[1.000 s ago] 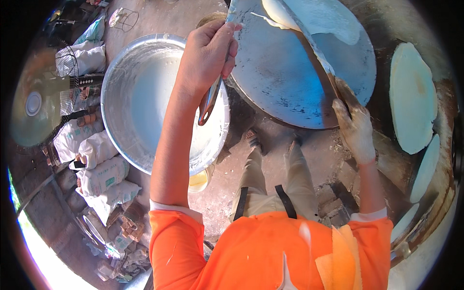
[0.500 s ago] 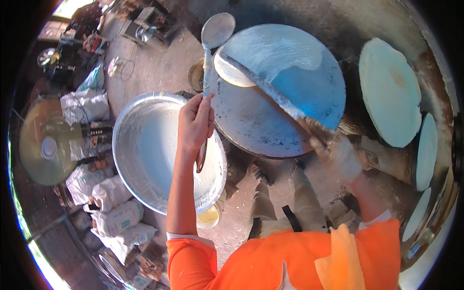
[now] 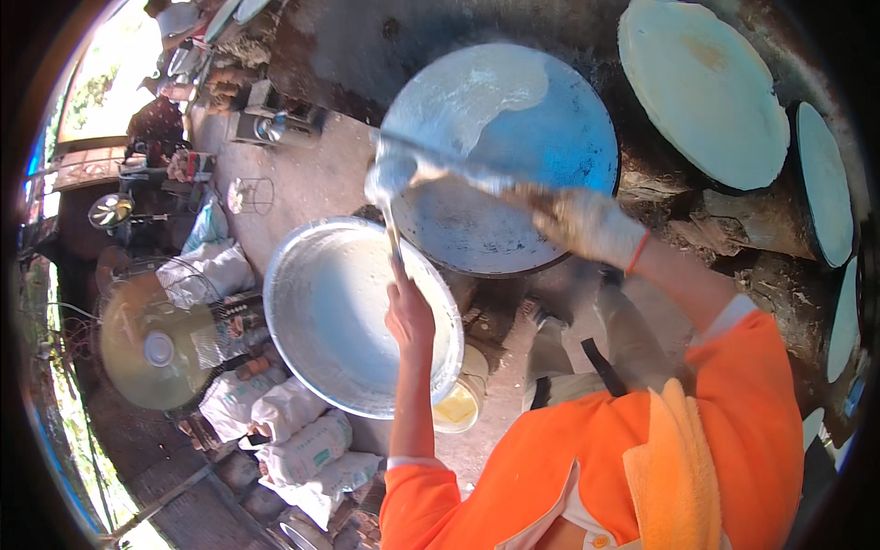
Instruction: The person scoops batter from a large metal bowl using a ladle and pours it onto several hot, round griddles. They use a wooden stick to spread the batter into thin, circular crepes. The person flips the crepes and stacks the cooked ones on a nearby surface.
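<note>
My left hand (image 3: 410,316) is closed round the handle of a ladle (image 3: 394,234), held above a wide metal basin (image 3: 282,330) of white batter (image 3: 353,307). The ladle's bowl is up by the near-left rim of a large round griddle (image 3: 513,243). My right hand (image 3: 587,222), whitish and blurred, with a red band at the wrist, grips a long flat spreader (image 3: 458,168). Its blade slants left across the griddle, and its far end is over or against the ladle's bowl; I cannot tell whether they touch. A thin pale layer of batter (image 3: 467,87) covers the griddle's far left part.
Large pale round sheets (image 3: 710,92) stand on dark supports along the right. Left of the basin lie several white sacks (image 3: 302,449) and a round fan (image 3: 158,348). A small bucket (image 3: 458,408) with yellowish contents sits on the floor beside the basin.
The spreader has swung left off the batter layer to the ladle. My left hand and the ladle have come lower. The view has turned, shifting the basin right and the griddle left.
</note>
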Tool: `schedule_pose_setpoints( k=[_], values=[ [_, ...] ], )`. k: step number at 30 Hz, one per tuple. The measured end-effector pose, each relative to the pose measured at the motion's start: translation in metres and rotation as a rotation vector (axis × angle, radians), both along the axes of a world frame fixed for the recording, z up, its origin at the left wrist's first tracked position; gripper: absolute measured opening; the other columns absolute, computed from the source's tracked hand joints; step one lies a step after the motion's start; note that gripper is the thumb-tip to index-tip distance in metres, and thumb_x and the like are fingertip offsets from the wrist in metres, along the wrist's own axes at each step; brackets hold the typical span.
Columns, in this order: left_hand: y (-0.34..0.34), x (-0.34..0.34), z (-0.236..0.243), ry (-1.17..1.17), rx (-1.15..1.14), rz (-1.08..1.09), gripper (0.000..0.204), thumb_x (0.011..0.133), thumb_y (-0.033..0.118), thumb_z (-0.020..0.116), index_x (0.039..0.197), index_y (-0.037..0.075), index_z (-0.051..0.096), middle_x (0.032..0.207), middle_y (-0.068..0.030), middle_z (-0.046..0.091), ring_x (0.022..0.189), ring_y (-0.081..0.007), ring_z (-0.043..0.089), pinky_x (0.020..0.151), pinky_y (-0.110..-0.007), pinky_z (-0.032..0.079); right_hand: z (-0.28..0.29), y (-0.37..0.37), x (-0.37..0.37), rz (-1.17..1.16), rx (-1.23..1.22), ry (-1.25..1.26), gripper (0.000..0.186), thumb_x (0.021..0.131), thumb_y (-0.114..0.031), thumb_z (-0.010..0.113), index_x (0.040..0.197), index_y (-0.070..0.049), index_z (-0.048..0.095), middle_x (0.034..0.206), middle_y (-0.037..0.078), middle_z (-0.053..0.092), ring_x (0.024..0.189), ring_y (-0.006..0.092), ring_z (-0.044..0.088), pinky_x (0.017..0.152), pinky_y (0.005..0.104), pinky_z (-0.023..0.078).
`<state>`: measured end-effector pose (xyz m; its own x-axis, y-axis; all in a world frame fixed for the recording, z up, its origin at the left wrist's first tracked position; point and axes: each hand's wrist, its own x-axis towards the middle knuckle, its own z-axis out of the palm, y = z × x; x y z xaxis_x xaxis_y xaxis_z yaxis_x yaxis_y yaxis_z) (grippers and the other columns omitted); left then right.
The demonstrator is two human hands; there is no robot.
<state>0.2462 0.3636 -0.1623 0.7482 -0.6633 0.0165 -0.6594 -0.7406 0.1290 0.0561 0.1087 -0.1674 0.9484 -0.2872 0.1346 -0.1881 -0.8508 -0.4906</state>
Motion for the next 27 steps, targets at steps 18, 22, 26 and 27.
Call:
schedule_pose_setpoints(
  k=[18, 22, 26, 27],
  values=[
    [0.051, -0.18, 0.028, 0.144, -0.281, 0.137, 0.048, 0.084, 0.007, 0.052, 0.131, 0.005, 0.038, 0.087, -0.0171, 0.057, 0.07, -0.029, 0.059, 0.062, -0.037, 0.046, 0.008, -0.013, -0.044, 0.121, 0.518, 0.156, 0.034, 0.088, -0.02, 0.048, 0.119, -0.004, 0.051, 0.11, 0.011, 0.058, 0.098, 0.0221, 0.057, 0.083, 0.0299, 0.044],
    [0.088, -0.164, 0.07, 0.725, -0.669, 0.247, 0.029, 0.084, 0.003, 0.052, 0.112, 0.002, 0.054, 0.069, 0.0004, 0.049, 0.066, -0.0057, 0.047, 0.057, -0.023, 0.037, 0.014, -0.018, -0.141, -0.041, 0.866, 0.323, 0.041, 0.09, -0.035, 0.046, 0.121, -0.008, 0.05, 0.073, 0.003, 0.054, 0.063, 0.0107, 0.049, 0.057, 0.0231, 0.04],
    [0.09, -0.091, 0.147, 1.15, -1.096, 0.082, 0.036, 0.09, 0.012, 0.046, 0.123, 0.0, 0.04, 0.06, 0.0008, 0.044, 0.045, -0.0059, 0.041, 0.041, -0.018, 0.032, 0.124, 0.081, -0.088, -0.259, 1.605, 0.249, 0.044, 0.091, -0.027, 0.046, 0.133, -0.016, 0.039, 0.055, -0.008, 0.029, 0.045, 0.0028, 0.026, 0.039, 0.0176, 0.022],
    [0.082, -0.07, 0.152, 1.13, -1.137, -0.015, 0.048, 0.091, 0.015, 0.042, 0.134, -0.002, 0.026, 0.061, -0.002, 0.046, 0.043, -0.0071, 0.042, 0.039, -0.018, 0.033, 0.091, 0.111, -0.066, -0.348, 1.835, 0.157, 0.019, 0.088, -0.036, 0.052, 0.085, -0.017, 0.05, 0.058, -0.009, 0.037, 0.043, 0.0021, 0.031, 0.037, 0.0184, 0.022]
  ],
)
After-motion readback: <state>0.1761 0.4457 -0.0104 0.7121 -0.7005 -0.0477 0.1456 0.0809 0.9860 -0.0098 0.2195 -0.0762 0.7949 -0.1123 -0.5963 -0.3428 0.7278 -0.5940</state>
